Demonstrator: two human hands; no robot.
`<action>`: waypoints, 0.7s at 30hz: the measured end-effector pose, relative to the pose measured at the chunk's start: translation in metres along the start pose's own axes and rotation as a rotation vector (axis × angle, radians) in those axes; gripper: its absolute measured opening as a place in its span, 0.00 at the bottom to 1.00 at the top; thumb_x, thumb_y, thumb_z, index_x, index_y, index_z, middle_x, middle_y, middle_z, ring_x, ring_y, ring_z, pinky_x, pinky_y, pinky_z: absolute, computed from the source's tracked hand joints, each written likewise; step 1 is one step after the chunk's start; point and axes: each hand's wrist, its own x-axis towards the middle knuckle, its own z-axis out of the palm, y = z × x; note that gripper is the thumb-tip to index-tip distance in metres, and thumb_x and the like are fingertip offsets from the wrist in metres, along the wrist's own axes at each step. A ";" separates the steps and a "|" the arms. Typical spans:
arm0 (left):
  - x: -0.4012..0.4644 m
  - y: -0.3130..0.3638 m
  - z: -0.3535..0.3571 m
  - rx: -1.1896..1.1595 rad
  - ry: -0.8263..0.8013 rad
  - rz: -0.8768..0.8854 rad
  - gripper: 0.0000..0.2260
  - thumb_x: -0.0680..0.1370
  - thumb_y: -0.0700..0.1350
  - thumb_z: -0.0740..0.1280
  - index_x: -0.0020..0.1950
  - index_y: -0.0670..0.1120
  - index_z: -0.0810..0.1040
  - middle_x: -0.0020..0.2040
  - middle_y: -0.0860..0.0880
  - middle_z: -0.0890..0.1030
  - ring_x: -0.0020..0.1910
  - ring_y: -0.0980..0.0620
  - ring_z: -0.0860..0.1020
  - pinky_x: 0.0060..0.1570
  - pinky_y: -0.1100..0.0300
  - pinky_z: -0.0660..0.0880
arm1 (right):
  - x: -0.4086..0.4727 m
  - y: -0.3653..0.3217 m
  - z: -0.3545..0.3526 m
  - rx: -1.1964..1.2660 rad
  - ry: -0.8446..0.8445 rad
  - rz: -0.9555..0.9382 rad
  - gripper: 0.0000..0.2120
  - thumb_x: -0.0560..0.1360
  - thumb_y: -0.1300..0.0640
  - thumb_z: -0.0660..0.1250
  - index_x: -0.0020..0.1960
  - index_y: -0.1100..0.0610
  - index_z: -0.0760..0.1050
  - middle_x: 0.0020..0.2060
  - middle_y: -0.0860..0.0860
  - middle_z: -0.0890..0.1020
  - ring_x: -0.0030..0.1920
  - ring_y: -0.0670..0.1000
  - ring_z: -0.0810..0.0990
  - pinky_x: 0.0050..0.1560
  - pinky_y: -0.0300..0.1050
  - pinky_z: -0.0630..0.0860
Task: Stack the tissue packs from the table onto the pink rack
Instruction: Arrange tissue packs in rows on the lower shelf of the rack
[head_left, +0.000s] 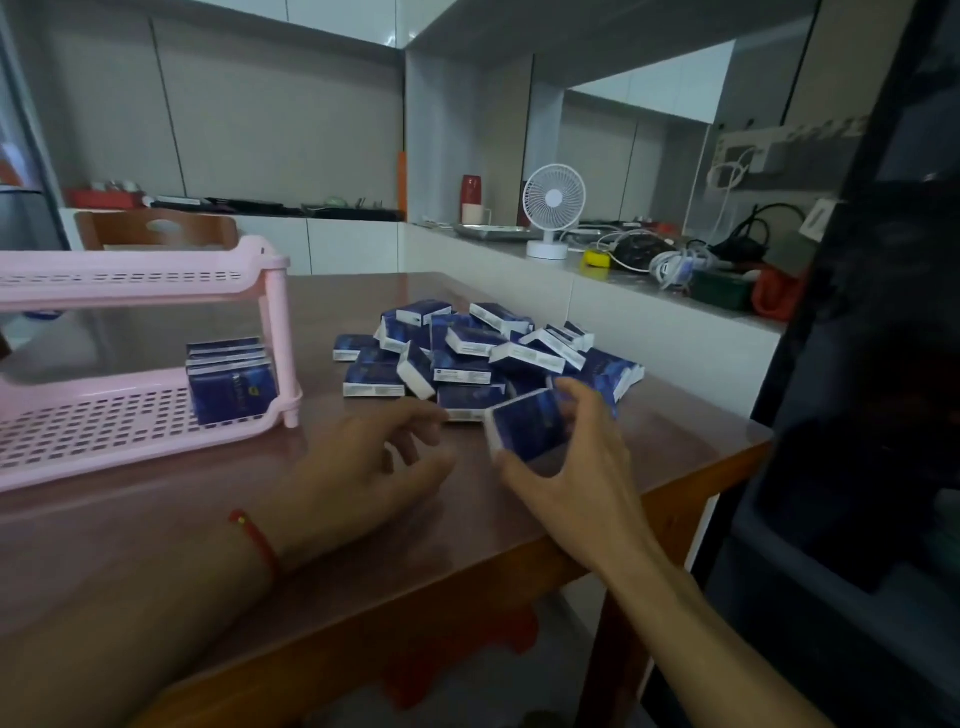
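Beside pile (483, 358), right hand (576, 467) grips tissue pack (527, 426)

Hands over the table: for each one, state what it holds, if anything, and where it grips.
The right hand grips one blue tissue pack, thumb at its near end, fingers over the far end. The left hand holds nothing.

Right hand (576, 457) gripping one blue pack (530, 423) over table (156, 519); loose pile (483, 353) at 12 o'clock, left hand (358, 467) at 9, fingers relaxed; pink rack (130, 415) at 10.
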 end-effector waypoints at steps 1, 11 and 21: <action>0.001 0.002 0.000 -0.071 -0.005 -0.029 0.25 0.73 0.66 0.64 0.67 0.58 0.74 0.53 0.61 0.81 0.49 0.63 0.80 0.47 0.62 0.79 | -0.004 -0.012 0.004 0.066 -0.064 -0.033 0.44 0.68 0.35 0.73 0.75 0.43 0.54 0.68 0.45 0.69 0.67 0.47 0.69 0.67 0.52 0.72; -0.006 -0.026 -0.022 -0.090 0.183 -0.250 0.18 0.74 0.43 0.74 0.62 0.55 0.76 0.53 0.53 0.83 0.47 0.57 0.82 0.48 0.58 0.80 | 0.051 0.005 -0.016 -0.083 0.128 -0.095 0.19 0.78 0.57 0.65 0.69 0.51 0.72 0.64 0.47 0.76 0.66 0.51 0.71 0.66 0.48 0.70; -0.005 -0.033 -0.021 -0.084 0.107 -0.225 0.23 0.73 0.41 0.75 0.66 0.55 0.77 0.57 0.56 0.81 0.51 0.65 0.78 0.47 0.73 0.74 | 0.060 0.058 -0.046 -0.235 -0.125 -0.096 0.20 0.76 0.62 0.70 0.66 0.49 0.75 0.60 0.48 0.68 0.64 0.52 0.71 0.70 0.49 0.68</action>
